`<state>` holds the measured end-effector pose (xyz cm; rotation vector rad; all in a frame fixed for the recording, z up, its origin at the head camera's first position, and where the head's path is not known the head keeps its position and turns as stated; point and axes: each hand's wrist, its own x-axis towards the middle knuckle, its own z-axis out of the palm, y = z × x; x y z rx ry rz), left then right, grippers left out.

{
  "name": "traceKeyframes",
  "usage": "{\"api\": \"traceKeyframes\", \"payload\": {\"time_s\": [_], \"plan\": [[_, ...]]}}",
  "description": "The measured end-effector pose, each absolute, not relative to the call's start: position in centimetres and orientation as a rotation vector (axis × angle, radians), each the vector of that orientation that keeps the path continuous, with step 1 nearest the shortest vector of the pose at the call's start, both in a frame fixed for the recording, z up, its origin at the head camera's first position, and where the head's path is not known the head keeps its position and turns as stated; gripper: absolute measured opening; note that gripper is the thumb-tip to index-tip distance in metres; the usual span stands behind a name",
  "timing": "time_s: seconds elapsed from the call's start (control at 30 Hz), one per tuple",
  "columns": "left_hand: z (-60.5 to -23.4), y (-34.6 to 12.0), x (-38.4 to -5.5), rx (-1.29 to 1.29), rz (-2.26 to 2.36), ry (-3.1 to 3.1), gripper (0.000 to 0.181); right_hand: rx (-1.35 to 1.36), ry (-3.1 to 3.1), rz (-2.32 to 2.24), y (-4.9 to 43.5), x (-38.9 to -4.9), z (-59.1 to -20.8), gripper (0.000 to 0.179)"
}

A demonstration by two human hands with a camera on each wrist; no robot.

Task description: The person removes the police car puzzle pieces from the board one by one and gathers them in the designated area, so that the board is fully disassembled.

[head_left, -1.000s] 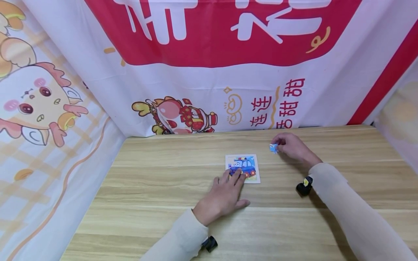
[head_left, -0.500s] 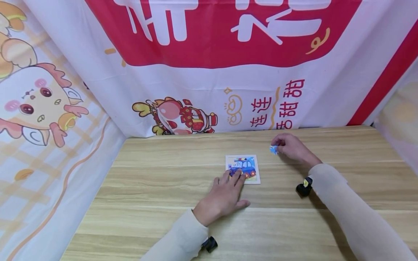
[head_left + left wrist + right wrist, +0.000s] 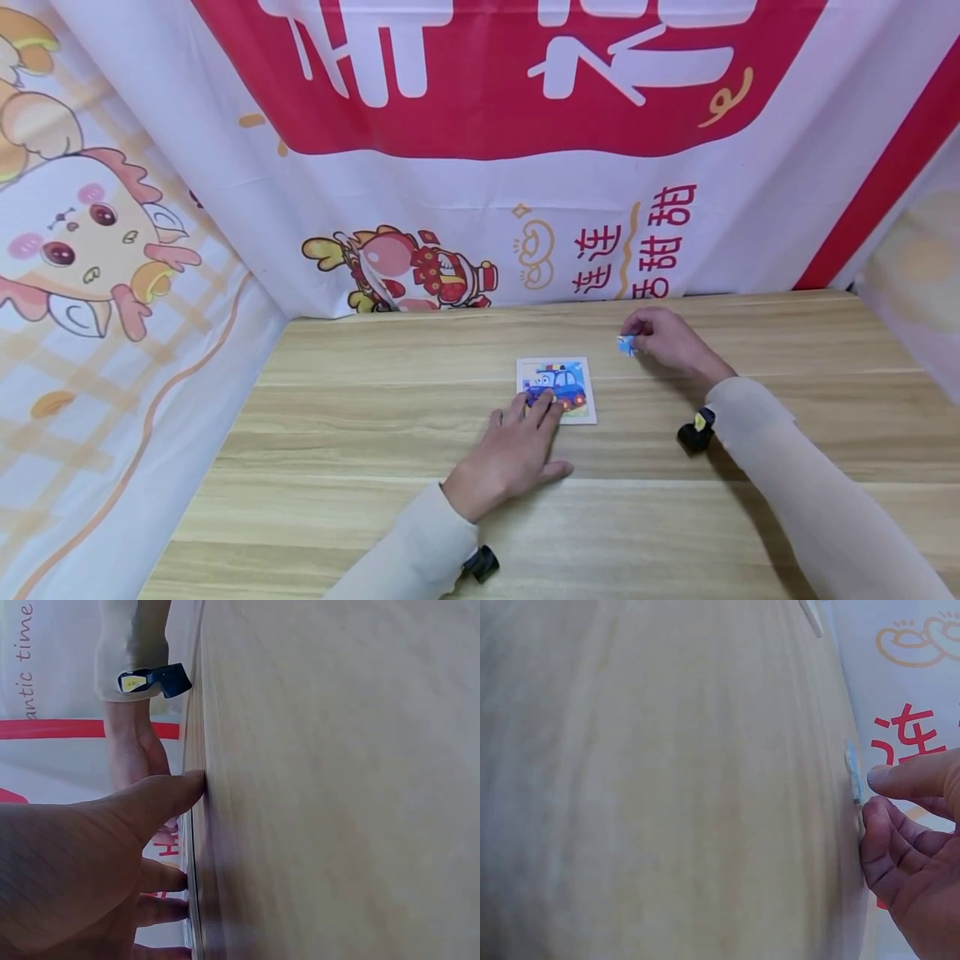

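Note:
Near the middle of the table, a small square picture puzzle of a blue cartoon car lies flat in a white border. My left hand rests its spread, straight fingers on the puzzle's lower left part, covering some of the picture, with the thumb out to the side. To the right and farther back, my right hand pinches a light blue puzzle piece at its edge. The right wrist view shows that piece close to the table surface, beside the thumb tip and the curled fingers.
The wooden table ends at the back against a white and red printed cloth. Another printed cloth hangs along the left side. Black wrist cameras sit on both sleeves.
Both hands stay almost in place. The light blue piece at my right fingertips has tilted slightly flatter.

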<state>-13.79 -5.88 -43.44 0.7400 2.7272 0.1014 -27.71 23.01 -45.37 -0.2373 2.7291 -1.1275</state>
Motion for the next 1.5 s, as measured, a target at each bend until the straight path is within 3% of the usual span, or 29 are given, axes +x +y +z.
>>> {"api": "traceKeyframes", "payload": {"time_s": [0.37,0.83,1.5], "plan": [[-43.2,-5.7,-13.9,0.768,0.121,2.750,0.083,-0.399,2.779,-1.132,20.6,-27.3,-43.6,0.028],[-43.2,-4.8,-14.3,0.799,0.163,2.748,0.081,-0.673,2.709,-1.144,15.7,-26.8,-43.5,0.018],[-43.5,-4.9,-14.3,0.858,0.098,2.774,0.079,-0.757,2.648,-1.087,12.3,-26.3,-44.5,0.015]]}}
